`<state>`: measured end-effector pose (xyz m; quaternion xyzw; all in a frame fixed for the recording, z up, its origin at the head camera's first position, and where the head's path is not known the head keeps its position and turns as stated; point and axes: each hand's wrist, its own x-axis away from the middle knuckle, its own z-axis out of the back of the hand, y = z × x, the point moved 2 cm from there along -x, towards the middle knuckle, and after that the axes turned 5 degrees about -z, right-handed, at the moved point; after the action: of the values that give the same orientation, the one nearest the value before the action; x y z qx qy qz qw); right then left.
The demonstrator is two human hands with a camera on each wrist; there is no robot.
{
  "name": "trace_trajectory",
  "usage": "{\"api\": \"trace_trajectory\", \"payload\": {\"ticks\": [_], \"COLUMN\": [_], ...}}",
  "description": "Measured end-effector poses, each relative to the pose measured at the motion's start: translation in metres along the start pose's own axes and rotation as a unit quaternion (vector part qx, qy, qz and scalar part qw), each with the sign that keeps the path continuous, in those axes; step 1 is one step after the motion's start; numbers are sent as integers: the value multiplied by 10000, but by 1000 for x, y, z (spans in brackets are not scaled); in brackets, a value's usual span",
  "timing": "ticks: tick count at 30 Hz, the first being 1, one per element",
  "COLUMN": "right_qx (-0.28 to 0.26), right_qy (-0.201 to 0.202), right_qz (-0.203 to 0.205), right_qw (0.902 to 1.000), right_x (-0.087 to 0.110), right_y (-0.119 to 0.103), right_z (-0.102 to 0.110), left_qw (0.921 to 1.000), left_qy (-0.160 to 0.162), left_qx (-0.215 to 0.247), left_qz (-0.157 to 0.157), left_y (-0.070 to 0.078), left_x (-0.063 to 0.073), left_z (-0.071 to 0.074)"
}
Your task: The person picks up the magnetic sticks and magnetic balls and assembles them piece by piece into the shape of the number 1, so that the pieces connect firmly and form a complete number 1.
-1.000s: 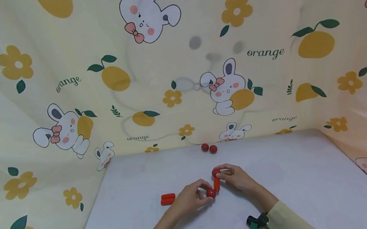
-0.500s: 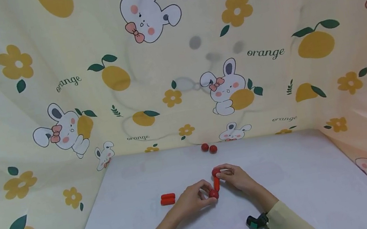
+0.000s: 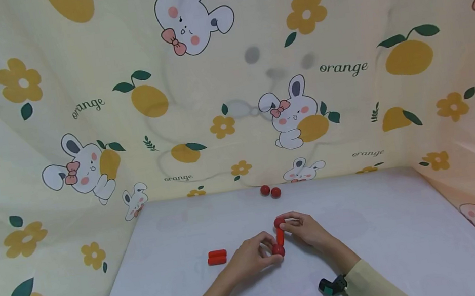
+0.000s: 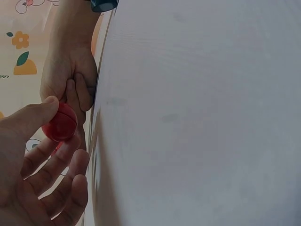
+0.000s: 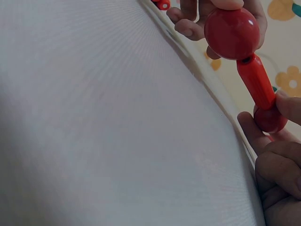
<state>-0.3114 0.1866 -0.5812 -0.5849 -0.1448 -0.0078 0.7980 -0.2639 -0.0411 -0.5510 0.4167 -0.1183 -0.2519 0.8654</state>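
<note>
My left hand (image 3: 248, 257) pinches a shiny red ball (image 3: 278, 251) between thumb and fingers, and the left wrist view shows this ball (image 4: 60, 123) from close by. My right hand (image 3: 307, 230) holds a second red ball (image 3: 279, 222) farther from me. Between the two balls runs a short orange-red rod (image 3: 280, 237). In the right wrist view this rod (image 5: 256, 81) meets both balls, with a dark spot where it joins the left hand's ball (image 5: 232, 33). Fingers partly hide the right hand's ball (image 5: 270, 120).
Two more orange-red rods (image 3: 217, 257) lie side by side left of my left hand. At the white table's (image 3: 353, 274) far edge sit two loose red balls (image 3: 270, 191). A patterned cloth (image 3: 219, 84) hangs behind and at both sides.
My left hand has moved slightly right with its red ball, which was apart from the rod's near end and now meets it. The right hand has stayed in place.
</note>
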Motion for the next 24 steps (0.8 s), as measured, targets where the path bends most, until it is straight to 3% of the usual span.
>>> {"api": "trace_trajectory", "payload": {"ticks": [13, 24], "right_qx": [-205, 25], "right_qy": [-71, -8], "right_qz": [-10, 16], "right_qw": [9998, 10000], "right_x": [3, 3], "right_y": [-3, -3], "right_z": [1, -1], "left_qw": [9999, 9997], "left_qy": [107, 176], "left_qx": [49, -109], "left_qz": [4, 154], "left_y": [-3, 0], "left_x": [-2, 1], "left_z": [-3, -2]}}
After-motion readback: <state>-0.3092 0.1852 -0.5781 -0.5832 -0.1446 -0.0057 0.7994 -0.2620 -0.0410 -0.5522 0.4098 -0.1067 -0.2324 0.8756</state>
